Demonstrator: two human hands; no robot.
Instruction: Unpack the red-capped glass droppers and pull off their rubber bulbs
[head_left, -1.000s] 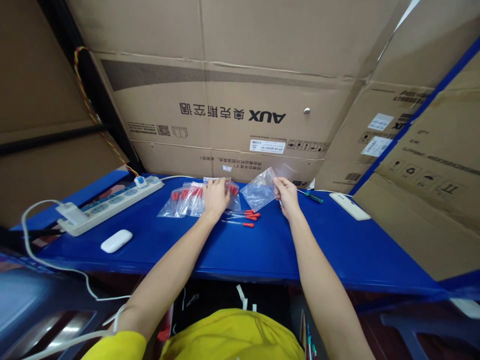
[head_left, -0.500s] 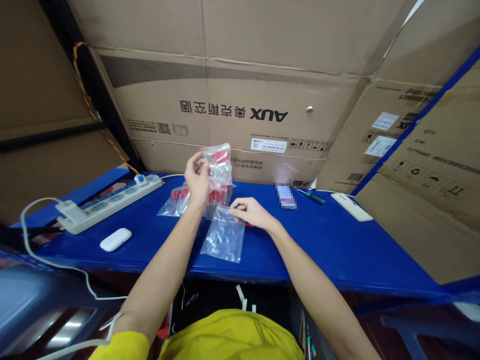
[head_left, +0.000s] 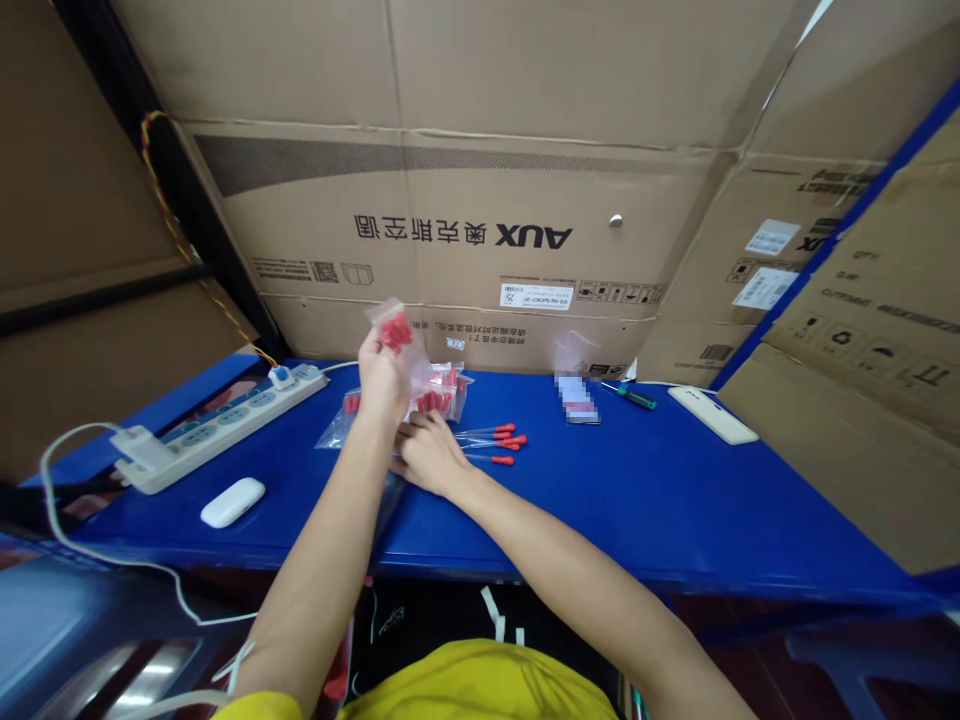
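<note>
My left hand point(head_left: 385, 385) is raised over the table, closed around a clear zip bag point(head_left: 418, 350) that has red rubber bulbs bunched in its upper part. Low over the blue table, my right hand point(head_left: 431, 455) has its fingers curled at a clear plastic bag point(head_left: 390, 495), which is partly hidden behind my left forearm. Just right of that hand lie several droppers point(head_left: 510, 442), thin clear tubes with red bulbs. Behind both hands sit more bags of droppers point(head_left: 442, 390), some covered by my left hand and wrist.
A white power strip point(head_left: 240, 420) with plugs and a white case point(head_left: 233, 502) are on the left. Toward the right are a phone point(head_left: 577, 400), a green-handled screwdriver point(head_left: 634, 397) and a white power bank point(head_left: 712, 414). Large cardboard point(head_left: 465, 180) walls the back.
My right hand has moved left and down with the clear bag, passing under my left arm. Loose droppers now show on the table. My left hand has shifted slightly left, tilting its bag.
</note>
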